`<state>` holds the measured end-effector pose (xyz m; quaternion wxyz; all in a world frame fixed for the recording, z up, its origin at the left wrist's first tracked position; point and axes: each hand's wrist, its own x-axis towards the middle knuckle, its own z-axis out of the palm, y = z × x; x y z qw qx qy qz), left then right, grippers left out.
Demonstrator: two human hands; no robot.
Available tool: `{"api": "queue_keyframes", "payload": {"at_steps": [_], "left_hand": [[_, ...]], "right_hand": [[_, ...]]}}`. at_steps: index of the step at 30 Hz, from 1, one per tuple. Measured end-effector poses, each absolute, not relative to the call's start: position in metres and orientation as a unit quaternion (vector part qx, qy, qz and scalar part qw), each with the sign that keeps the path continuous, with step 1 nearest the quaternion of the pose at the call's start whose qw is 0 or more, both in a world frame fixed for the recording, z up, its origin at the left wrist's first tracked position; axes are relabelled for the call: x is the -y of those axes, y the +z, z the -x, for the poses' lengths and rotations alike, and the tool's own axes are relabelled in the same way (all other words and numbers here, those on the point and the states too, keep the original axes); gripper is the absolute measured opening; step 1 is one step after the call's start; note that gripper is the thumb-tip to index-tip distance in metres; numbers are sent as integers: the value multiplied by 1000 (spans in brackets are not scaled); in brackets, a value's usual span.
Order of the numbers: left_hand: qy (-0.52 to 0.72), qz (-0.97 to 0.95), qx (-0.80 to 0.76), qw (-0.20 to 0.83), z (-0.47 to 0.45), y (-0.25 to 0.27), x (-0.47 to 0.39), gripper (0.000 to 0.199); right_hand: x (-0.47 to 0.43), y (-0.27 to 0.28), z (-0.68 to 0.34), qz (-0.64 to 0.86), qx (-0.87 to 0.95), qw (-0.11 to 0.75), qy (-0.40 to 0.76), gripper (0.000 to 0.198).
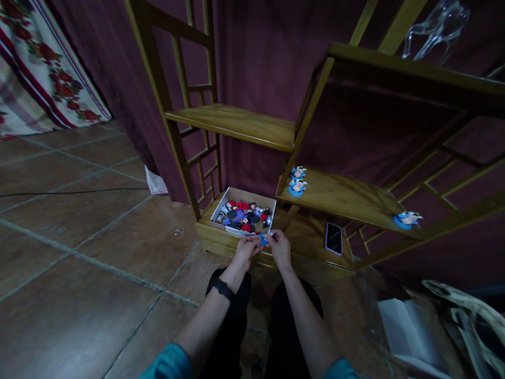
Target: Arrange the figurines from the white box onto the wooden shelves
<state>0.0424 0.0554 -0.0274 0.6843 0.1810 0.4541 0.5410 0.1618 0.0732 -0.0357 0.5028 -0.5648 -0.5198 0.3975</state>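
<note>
Between my two hands, just past the front edge of the open box, is a small figurine with a blue base (263,239). My left hand (248,249) grips it from the left, fingers closed. From the right, my right hand (279,245) pinches its upper part; the fingers hide much of it. The shallow box (221,202) stands on the lowest shelf and holds several small figurines (244,215) with red, purple and dark parts, lying jumbled.
On the middle shelf (339,195), two blue-based figurines (297,187) stand at the left and another figurine (407,219) at the right end. A phone (333,238) lies on the lowest shelf. A clear horse-like ornament (437,29) is on top. A white carton (410,331) sits at lower right.
</note>
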Motion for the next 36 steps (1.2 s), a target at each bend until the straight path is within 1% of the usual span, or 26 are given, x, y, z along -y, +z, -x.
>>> {"api": "queue_keyframes", "payload": {"at_steps": [6,11,14,19,23,28,36], "left_hand": [[533,-171,-449,696,-42,-31,-57,18],[535,-160,-467,685,-42,-30,-57,17],[528,-161,-466,691,-43,-29,-56,16],[524,-143,-474,693,-44,-29,-56,16],[519,-132,-473,699,-44,-31,-58,16],[506,-120,-473,711,-42,-35,-60,15],[502,-108,-467,720,-39,-37,-57,11]], "right_hand": [[-76,-42,-166,551,537,498,399,36],[-74,-44,-169,538,561,474,414,37],[-73,-44,-171,549,580,461,387,35],[-74,-44,-174,575,627,432,301,29],[-72,-40,-175,574,657,409,269,28],[-69,-33,-174,565,680,390,257,27],[-66,-23,-175,549,695,374,276,28]]}}
